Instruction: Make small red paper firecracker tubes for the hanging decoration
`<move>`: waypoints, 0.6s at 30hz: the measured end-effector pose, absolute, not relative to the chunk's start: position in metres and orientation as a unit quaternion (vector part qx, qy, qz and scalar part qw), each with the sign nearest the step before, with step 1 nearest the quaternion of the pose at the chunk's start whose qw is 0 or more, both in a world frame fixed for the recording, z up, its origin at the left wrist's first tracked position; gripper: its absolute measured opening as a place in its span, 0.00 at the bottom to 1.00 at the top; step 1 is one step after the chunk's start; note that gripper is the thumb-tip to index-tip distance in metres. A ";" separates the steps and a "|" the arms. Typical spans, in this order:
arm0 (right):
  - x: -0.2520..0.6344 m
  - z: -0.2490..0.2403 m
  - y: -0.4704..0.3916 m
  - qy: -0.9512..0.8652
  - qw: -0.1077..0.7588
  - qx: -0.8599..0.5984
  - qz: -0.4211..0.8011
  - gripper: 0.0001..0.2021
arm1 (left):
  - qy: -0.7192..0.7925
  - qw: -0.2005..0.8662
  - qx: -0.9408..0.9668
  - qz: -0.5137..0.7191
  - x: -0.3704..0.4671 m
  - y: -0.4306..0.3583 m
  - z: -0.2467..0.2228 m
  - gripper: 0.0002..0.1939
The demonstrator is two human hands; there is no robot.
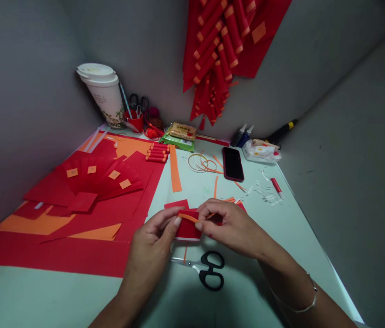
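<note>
Between my hands is a small red paper piece with a pale strip along its lower edge. My left hand pinches its left side between thumb and fingers. An orange paper strip lies across its upper part, and my right hand pinches that strip near its right end. Just below, on the table, lie black-handled scissors. More red paper pieces sit right behind my hands, partly hidden by them.
On the left lie large red sheets, orange paper and a red paper fan. Small red rolls, a phone, a glue tube and a tissue pack lie farther back. A white cup stands at the wall; paper firecrackers hang above.
</note>
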State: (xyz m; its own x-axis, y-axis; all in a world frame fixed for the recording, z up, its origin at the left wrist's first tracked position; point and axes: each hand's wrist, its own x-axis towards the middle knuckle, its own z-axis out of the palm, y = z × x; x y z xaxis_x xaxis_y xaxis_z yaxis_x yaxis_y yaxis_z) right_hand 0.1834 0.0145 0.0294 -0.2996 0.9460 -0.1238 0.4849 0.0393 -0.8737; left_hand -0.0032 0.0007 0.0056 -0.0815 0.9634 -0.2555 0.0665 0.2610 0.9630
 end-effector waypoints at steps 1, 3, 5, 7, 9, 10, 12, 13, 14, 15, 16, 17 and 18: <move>0.183 0.029 0.015 -0.672 0.260 -0.533 0.444 0.05 | 0.597 0.521 0.432 0.430 -0.003 0.001 0.006 0.11; 0.183 0.029 0.015 -0.672 0.260 -0.533 0.444 0.05 | 0.595 0.522 0.430 0.434 -0.003 0.001 0.006 0.11; 0.182 0.029 0.015 -0.671 0.263 -0.532 0.444 0.05 | 0.593 0.526 0.425 0.438 -0.003 0.001 0.007 0.11; 0.182 0.029 0.015 -0.670 0.267 -0.532 0.443 0.05 | 0.593 0.528 0.424 0.436 -0.002 0.000 0.008 0.12; 0.181 0.029 0.015 -0.673 0.266 -0.532 0.439 0.05 | 0.591 0.527 0.429 0.433 -0.003 0.000 0.008 0.12; 0.181 0.029 0.015 -0.676 0.264 -0.532 0.437 0.06 | 0.591 0.527 0.432 0.432 -0.003 0.000 0.008 0.12; 0.180 0.030 0.014 -0.679 0.260 -0.532 0.434 0.06 | 0.590 0.525 0.435 0.433 -0.003 -0.001 0.007 0.12; 0.180 0.030 0.014 -0.680 0.260 -0.531 0.434 0.06 | 0.589 0.524 0.435 0.434 -0.004 -0.001 0.006 0.12; 0.180 0.030 0.014 -0.679 0.261 -0.531 0.435 0.06 | 0.588 0.524 0.435 0.436 -0.004 -0.001 0.006 0.12; 0.180 0.030 0.014 -0.678 0.262 -0.530 0.436 0.05 | 0.588 0.523 0.434 0.438 -0.004 -0.001 0.005 0.11; 0.180 0.030 0.014 -0.678 0.263 -0.530 0.437 0.05 | 0.588 0.524 0.432 0.439 -0.004 -0.001 0.005 0.11; 0.180 0.030 0.014 -0.677 0.264 -0.530 0.438 0.05 | 0.587 0.525 0.431 0.440 -0.004 0.000 0.006 0.11; 0.180 0.030 0.014 -0.676 0.264 -0.529 0.439 0.05 | 0.587 0.525 0.430 0.441 -0.004 0.000 0.006 0.10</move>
